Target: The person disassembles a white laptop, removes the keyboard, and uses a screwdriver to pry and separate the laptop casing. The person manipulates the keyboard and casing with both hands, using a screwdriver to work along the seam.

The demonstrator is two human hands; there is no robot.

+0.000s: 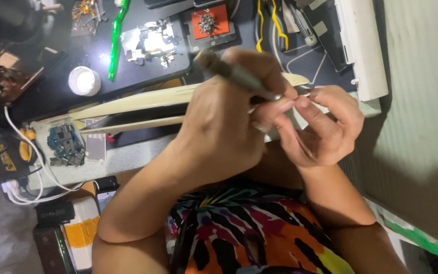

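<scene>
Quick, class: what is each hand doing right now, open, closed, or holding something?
Left hand: closed around a grey-handled screwdriver.
Right hand: fingers curled, pinching at the screwdriver's tip; what it holds cannot be told.

We see our left hand (219, 132) and right hand (325, 127), both bare, no gloves, rings or watch. Forearms bare up to the elbows, no sleeves on them. Fingernails short, one on the left hand catches light. Below the arms we wear a top (249, 233) in a tie-dye pattern: black streaks over orange, magenta, yellow, bits of green and blue.
</scene>
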